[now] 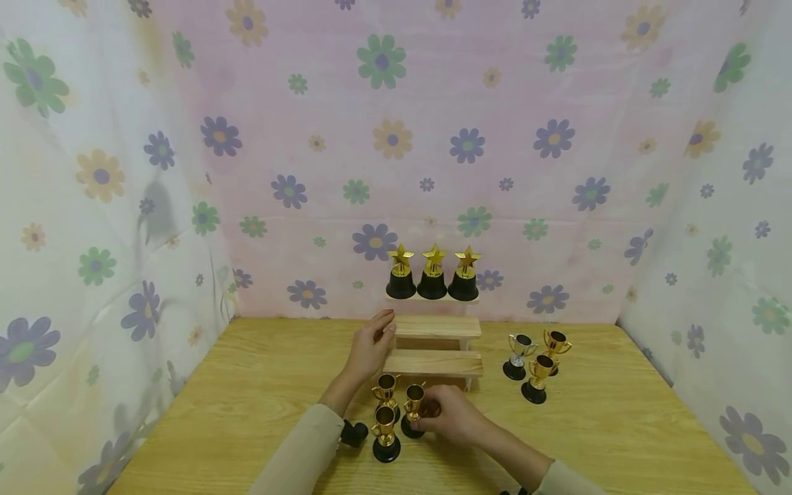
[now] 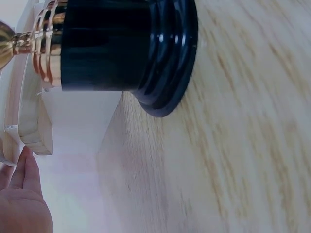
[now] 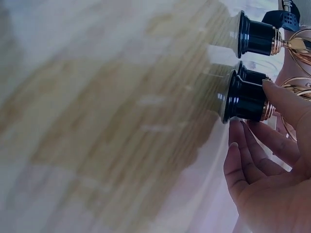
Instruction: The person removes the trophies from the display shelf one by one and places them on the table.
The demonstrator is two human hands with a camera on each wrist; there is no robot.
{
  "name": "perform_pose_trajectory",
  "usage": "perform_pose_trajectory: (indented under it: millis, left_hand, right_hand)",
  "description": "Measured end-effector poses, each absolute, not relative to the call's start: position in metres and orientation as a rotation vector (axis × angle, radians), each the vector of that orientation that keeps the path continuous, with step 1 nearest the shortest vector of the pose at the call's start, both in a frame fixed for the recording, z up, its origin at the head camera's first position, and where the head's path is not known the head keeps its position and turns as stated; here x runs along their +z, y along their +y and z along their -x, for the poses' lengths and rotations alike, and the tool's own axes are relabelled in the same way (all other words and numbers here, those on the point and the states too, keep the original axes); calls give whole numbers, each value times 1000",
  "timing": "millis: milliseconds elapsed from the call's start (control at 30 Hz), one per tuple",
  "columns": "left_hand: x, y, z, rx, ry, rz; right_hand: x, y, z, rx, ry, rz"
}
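Note:
My left hand (image 1: 366, 350) touches the left end of a small three-step wooden stand (image 1: 433, 362), its fingers fairly straight along the side. With thumb and fingers my right hand (image 1: 454, 414) holds a gold trophy cup (image 1: 414, 405) by its lower part, in front of the stand. In the right wrist view, the thumb presses the top of that cup's black base (image 3: 248, 101), which seems to be at the tabletop. Two more gold trophy cups (image 1: 385, 433) stand just left of it, between my forearms. Three gold star trophies (image 1: 432, 283) line the stand's top step.
On the right of the wooden table (image 1: 594, 412) stand a silver trophy cup (image 1: 518, 357) and two gold ones, close together. A flower-print cloth (image 1: 427, 103) hangs behind and at both sides. The stand's two lower steps are bare.

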State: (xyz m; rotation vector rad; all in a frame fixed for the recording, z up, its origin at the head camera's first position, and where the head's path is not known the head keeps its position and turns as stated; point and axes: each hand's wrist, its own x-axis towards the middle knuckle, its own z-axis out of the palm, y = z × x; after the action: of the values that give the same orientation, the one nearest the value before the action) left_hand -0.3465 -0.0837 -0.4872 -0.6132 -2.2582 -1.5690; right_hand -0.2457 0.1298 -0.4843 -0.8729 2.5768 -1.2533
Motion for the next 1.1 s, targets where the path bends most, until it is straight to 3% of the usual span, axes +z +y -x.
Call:
perform_pose_trajectory:
  millis: [833, 1100]
  left_hand:
    - [-486, -85, 345, -1552, -2278, 606]
    - [-486, -85, 347, -1563, -2275, 613]
  right_hand:
    - [-429, 164, 260, -1100, 2646, 1018]
    - [-411, 176, 264, -1048, 2703, 927]
